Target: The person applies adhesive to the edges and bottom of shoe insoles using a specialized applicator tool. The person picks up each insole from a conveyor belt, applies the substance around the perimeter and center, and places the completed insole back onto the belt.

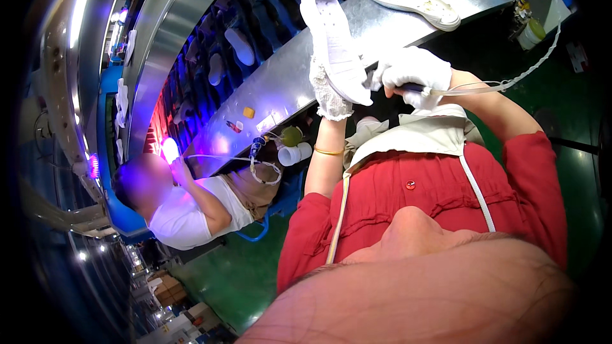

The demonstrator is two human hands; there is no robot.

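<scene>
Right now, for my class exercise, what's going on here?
The person's gloved left hand holds up a white shoe sole; the gloved right hand grips a slim tool beside it. Whether the tool touches it is unclear. Another sole lies on the metal bench. A co-worker is at the left.

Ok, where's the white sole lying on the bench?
Head view, upper right: the white sole lies beyond the right hand, right of the held sole.
</scene>
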